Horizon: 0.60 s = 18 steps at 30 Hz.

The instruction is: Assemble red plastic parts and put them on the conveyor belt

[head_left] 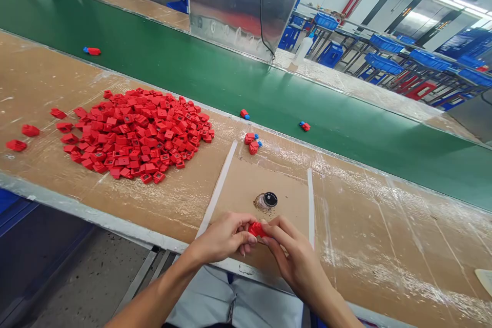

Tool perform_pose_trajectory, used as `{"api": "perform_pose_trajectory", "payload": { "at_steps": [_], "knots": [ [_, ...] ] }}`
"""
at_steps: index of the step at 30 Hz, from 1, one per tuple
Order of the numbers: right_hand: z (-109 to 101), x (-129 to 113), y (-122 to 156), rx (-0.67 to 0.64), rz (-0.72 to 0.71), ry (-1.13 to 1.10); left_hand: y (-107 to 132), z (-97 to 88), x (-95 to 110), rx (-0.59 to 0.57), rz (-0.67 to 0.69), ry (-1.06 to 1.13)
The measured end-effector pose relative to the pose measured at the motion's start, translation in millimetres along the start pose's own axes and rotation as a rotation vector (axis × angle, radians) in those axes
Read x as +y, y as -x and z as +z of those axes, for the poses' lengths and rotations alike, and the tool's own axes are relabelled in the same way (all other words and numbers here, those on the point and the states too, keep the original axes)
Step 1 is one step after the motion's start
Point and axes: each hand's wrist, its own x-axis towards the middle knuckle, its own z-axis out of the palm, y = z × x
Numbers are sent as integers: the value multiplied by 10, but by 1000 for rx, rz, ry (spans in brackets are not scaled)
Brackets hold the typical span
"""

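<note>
Between my two hands, just above the near edge of the bench, is a small red plastic piece [257, 229]. My left hand [226, 238] pinches its left end between thumb and fingers. On the other end are the closed fingertips of my right hand [290, 246]. Just beyond the hands, a small round container with a black top [270, 199] stands on a cardboard sheet [284, 179]. To the left lies a large pile of similar red pieces [142, 130]. Two red pieces with blue ends [252, 144] rest behind the container.
A green conveyor belt [184, 72] runs along the far side of the bench, carrying a few red-and-blue pieces [305, 126]. Beyond it stand a metal panel [238, 5] and a white bottle [305, 48]. Several loose red pieces [31, 130] lie at the far left.
</note>
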Motion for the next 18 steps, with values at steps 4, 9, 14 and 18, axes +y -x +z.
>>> {"api": "perform_pose_trajectory", "payload": {
  "at_steps": [4, 9, 14, 18],
  "knots": [
    [-21, -30, 1, -1, 8, 22, 2, -10, 3, 0, -21, 9],
    [23, -29, -21, 58, 27, -17, -18, -17, -4, 4, 8, 89],
    [80, -49, 92, 212, 149, -98, 94, -75, 133, -22, -72, 116],
    [-252, -1, 838, 491, 461, -79, 238, -447, 360, 194, -48, -116]
  ]
}}
